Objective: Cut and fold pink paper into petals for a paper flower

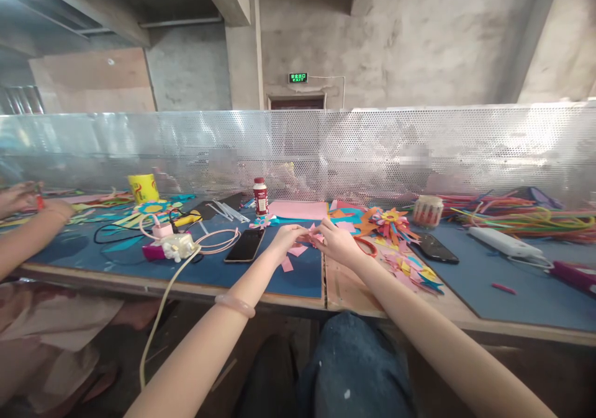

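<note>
My left hand [289, 239] and my right hand [339, 240] meet over the table's middle, fingers closed on one small piece of pink paper [317, 236]. Much of that piece is hidden by the fingers. Below the left hand lie loose pink paper pieces [287, 264]. Beside the right wrist rest orange-handled scissors [367, 246], mostly covered by the hand and arm. A pile of pink, yellow and blue paper cuttings [410, 270] lies right of my right forearm. Behind it sits an orange layered paper flower [390, 222].
A black phone [245, 245] lies left of my hands, another phone [436, 248] to the right. A power strip [170, 244] trails a cable over the front edge. A red bottle [261, 197] and a glass jar [427, 211] stand behind. A co-worker's arms [32, 231] reach in at left.
</note>
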`<state>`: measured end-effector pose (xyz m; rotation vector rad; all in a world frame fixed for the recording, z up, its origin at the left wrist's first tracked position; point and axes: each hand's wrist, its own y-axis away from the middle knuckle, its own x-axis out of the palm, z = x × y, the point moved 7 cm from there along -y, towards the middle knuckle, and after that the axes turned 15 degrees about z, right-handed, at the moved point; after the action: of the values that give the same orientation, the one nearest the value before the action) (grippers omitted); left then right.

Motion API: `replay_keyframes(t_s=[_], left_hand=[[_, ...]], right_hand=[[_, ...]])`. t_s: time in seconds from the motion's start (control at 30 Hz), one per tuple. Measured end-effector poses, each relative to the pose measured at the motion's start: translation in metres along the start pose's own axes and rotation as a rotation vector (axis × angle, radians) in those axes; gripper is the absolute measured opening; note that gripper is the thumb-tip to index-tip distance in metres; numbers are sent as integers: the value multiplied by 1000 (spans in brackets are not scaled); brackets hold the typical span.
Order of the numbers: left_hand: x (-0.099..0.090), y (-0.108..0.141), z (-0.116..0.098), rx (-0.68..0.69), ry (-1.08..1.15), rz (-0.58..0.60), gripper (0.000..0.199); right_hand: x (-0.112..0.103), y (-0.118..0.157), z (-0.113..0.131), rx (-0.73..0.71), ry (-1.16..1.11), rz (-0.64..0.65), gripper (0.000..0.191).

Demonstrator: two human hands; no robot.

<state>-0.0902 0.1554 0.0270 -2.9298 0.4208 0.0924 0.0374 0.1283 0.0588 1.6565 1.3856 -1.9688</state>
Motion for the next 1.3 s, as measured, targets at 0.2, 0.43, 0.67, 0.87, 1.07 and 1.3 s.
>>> replay_keyframes(t_s=[0.2,0.43,0.67,0.87,1.07,1.3], left_hand=[[2,-2,3,-2,23,24,19],[5,-1,3,-18,103,63,20],[13,2,2,-10,319,182,16],[15,3,3,-50,362,232,16],[14,2,3,-5,272,204,22],[16,2,1,15,183,186,26]], right_hand=[[3,0,0,10,60,27,19],[2,0,-3,0,21,-33,23],[-11,-2,-7,-59,-324,-234,12],[4,-7,-22,25,-770,-127,12],[13,-7,-31,109,-990,-109,21],[22,-9,-36,137,-1057,-104,23]])
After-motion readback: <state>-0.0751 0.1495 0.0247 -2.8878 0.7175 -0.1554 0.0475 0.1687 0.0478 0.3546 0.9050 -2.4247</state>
